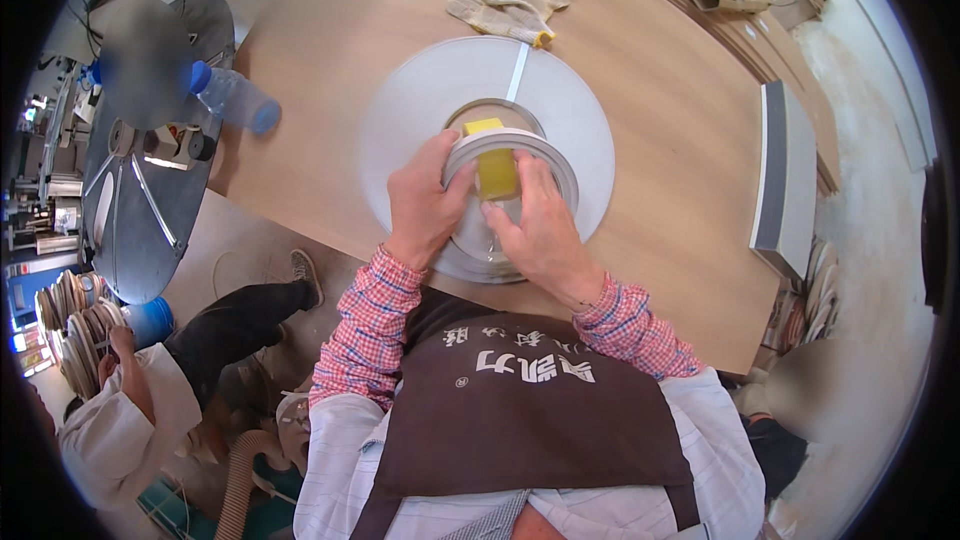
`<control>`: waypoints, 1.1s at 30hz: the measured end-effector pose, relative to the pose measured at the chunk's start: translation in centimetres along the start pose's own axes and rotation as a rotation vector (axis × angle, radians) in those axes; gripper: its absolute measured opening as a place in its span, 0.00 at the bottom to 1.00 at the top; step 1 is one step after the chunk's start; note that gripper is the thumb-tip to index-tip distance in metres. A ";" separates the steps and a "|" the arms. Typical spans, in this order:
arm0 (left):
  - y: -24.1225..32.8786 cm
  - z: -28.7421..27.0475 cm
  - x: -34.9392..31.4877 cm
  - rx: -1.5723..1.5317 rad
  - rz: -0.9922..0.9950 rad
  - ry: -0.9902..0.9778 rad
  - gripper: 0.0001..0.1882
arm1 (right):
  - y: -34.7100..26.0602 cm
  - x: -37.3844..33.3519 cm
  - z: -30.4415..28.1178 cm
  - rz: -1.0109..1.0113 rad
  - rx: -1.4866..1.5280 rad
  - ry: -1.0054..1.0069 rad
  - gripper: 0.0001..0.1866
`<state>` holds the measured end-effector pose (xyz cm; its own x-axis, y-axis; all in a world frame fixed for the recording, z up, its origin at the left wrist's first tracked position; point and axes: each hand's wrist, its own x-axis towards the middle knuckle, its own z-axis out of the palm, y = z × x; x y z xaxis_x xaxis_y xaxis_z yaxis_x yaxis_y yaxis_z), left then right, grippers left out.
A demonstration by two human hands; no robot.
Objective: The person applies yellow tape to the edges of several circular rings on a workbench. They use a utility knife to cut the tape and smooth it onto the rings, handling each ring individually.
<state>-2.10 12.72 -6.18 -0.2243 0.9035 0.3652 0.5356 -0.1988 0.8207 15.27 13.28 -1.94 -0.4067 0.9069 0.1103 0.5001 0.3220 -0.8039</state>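
Note:
A pale round ring [565, 162] is held tilted above a large white disc [400, 120] on the table. My left hand [425, 195] is closed on the ring's left side, with the thumb on its near face. A yellow block [498, 175], sponge-like in look, sits against the ring's rim; part of it shows beyond the rim. My right hand [543, 225] pinches the block's right side and lower end between fingers and thumb. Below the hands, a second round rim lies on the disc, partly hidden by them.
Work gloves [505, 5] lie beyond the disc. A clear bottle with blue ends [235, 100] rests at the table's left edge, beside a dark oval board [150, 205]. A grey-and-white panel [785, 180] stands at the right edge. Another person [150, 390] is at lower left.

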 end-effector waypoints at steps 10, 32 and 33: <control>-2.0 -1.7 -1.1 0.181 -0.045 0.005 0.20 | 2.3 1.5 3.8 0.347 0.488 -0.041 0.30; -2.0 5.1 -0.5 0.029 -0.123 -0.051 0.16 | 3.3 -5.0 -4.3 0.469 0.577 -0.126 0.16; -1.9 4.4 -0.3 0.065 -0.105 -0.047 0.18 | 4.1 -5.0 -4.1 0.434 0.583 -0.125 0.15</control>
<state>0.52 14.46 -9.79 -0.2443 0.9353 0.2560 0.5633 -0.0780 0.8226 22.52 11.15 -3.41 -0.3661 0.8710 -0.3276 0.1620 -0.2871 -0.9441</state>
